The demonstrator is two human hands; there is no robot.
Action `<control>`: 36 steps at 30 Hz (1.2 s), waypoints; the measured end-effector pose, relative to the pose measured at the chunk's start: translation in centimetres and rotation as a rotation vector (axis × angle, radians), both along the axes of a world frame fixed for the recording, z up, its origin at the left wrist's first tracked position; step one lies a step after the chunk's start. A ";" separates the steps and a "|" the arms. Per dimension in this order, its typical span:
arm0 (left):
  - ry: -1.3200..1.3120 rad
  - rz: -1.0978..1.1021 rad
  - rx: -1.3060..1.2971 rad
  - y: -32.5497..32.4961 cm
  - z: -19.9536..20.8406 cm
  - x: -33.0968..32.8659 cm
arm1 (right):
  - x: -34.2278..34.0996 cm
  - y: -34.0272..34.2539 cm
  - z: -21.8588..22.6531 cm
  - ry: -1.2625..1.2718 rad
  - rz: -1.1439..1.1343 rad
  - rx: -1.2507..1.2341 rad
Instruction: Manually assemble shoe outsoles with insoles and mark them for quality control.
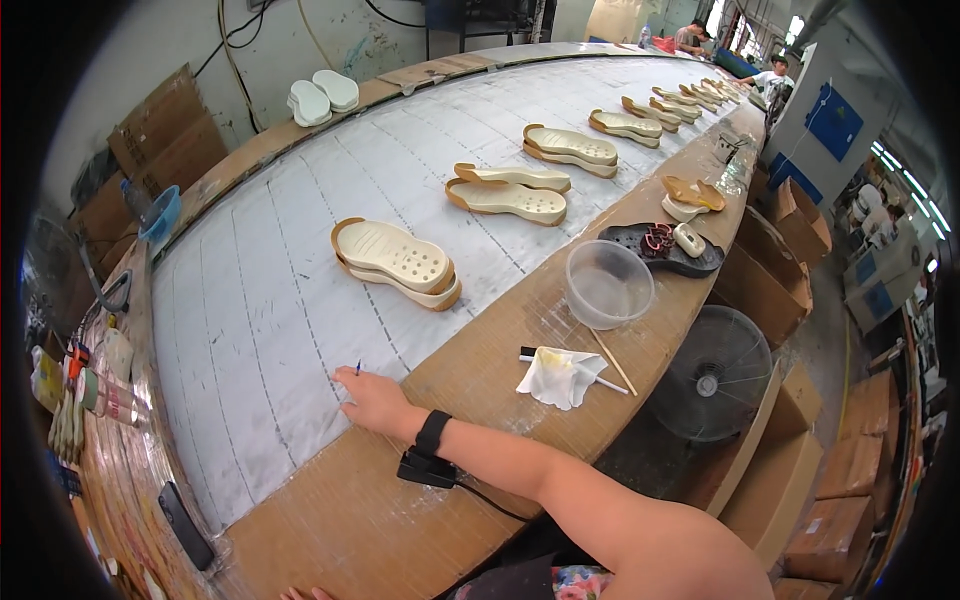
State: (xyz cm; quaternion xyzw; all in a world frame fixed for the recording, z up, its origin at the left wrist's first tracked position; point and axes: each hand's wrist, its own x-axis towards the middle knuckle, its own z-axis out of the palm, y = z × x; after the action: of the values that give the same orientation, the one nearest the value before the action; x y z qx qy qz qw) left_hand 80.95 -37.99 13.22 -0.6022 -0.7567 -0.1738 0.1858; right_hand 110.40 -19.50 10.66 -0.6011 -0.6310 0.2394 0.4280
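My right hand (378, 400) reaches over the near edge of the grey-white conveyor belt (230, 330). Its fingers are closed around a thin dark-blue pen-like thing (358, 368), only the end of which shows. Just the fingertips of my left hand (306, 594) come in at the bottom edge, spread on the brown border; no object shows with them. Beyond my right hand lies the nearest pair of cream shoe soles (395, 258) with tan edges, one sole partly on the other. Another pair (510, 195) is farther along, and several more run into the distance.
On the brown border (480, 370) to the right lie a clear plastic tub (610, 285), a stained white cloth (562, 377), a wooden stick (615, 362) and a dark sole (690, 262). A phone (187, 525) lies at left. A floor fan (707, 385) and cardboard boxes stand right. Co-workers are far off.
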 end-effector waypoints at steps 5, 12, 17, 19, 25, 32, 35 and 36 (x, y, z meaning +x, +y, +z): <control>0.022 0.012 0.006 -0.3 0.2 0.4 | 0.5 -0.4 0.7 0.150 0.006 -0.005; 0.031 0.018 0.007 -0.7 0.4 1.1 | 1.3 -0.7 1.6 0.233 -0.014 -0.036; 0.037 0.025 -0.017 -0.7 1.0 1.9 | 1.7 -0.5 1.6 0.232 -0.027 -0.050; 0.026 0.036 -0.039 -0.7 1.2 2.2 | 2.0 -0.6 1.6 0.206 -0.025 -0.039; 0.035 0.034 -0.037 -0.4 1.0 2.2 | 2.0 -0.2 1.0 0.160 -0.033 0.002; 0.026 0.046 -0.048 -0.6 0.9 2.5 | 2.4 -0.3 1.1 0.156 -0.087 0.024; 0.022 0.061 -0.057 -0.8 0.8 2.6 | 2.6 -0.4 1.2 0.185 -0.093 0.033; 0.015 0.065 -0.060 -0.8 0.7 2.7 | 2.8 -0.4 1.2 0.217 -0.098 0.023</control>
State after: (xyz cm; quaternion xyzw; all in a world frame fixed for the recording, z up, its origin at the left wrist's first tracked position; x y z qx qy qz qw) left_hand 83.65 -38.77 13.91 -0.5839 -0.7792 -0.1404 0.1791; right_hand 113.16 -19.86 11.84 -0.5966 -0.5537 0.2746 0.5119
